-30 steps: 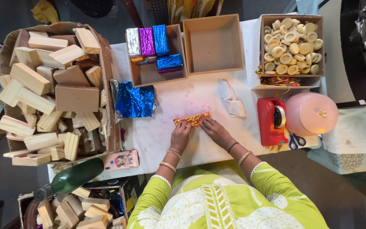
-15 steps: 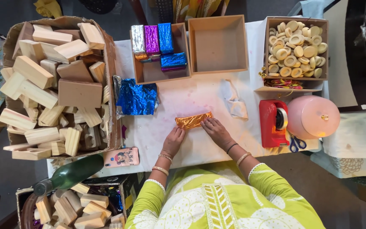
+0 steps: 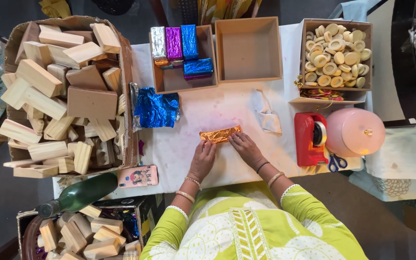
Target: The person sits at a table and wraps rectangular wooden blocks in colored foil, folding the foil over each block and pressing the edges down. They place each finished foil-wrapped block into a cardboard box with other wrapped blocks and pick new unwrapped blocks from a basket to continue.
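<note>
Wooden blocks [image 3: 68, 91], red tape dispenser [image 3: 310, 138], green bottle [image 3: 83, 193].

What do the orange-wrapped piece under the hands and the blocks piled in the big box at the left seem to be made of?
Orange-wrapped block: looks like metallic foil, shiny and creased, with bright glints along the folds; what is inside is hidden. Both the left hand and right hand press on it. Wooden blocks: apparently bare, pale, unfinished wood, matte with square-cut edges. Their cardboard box looks brown and dull.
</note>
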